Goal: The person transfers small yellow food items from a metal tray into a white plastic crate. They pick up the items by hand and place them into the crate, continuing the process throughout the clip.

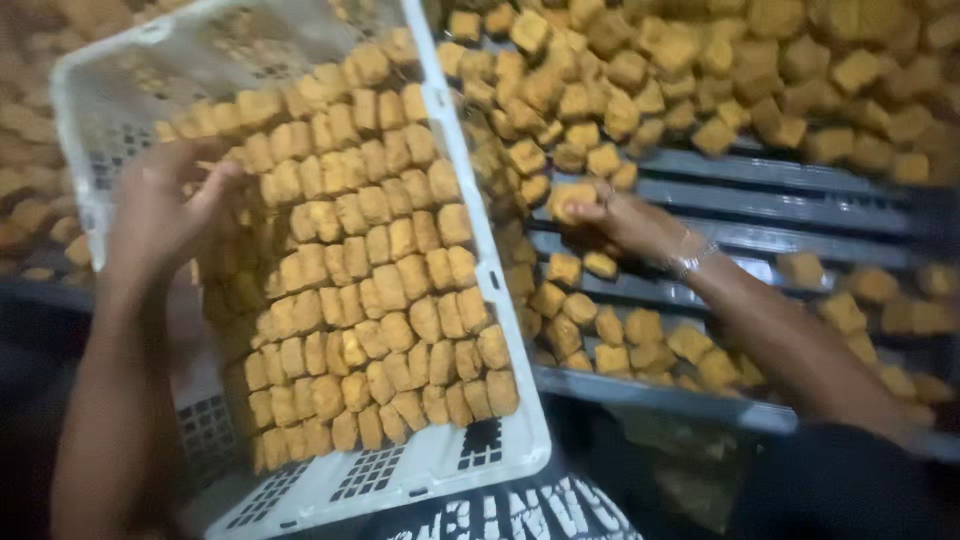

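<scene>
- Resting nearest the camera, tilted up on its lower rim, is the white perforated plastic crate [455,455], the landmark for all else here.
- Inside the crate, golden fried tofu cubes [370,290] lie packed in tight rows across most of its floor; the upper left corner is bare mesh.
- At the crate's left side, the left hand [165,215] lies with fingers curled against the edge of the packed rows, touching them; whether it pinches a single cube I cannot tell.
- Just right of the crate's rim, the right hand [625,222] closes thumb and fingers around one loose tofu piece [570,198].
- Such a piece looks light, spongy and a little oily, likely to crush or tear; it is best held by its flat faces with gentle pressure.
- Right of and beyond the crate, a heap of loose tofu [700,70] covers a grey slatted rack [760,205].
</scene>
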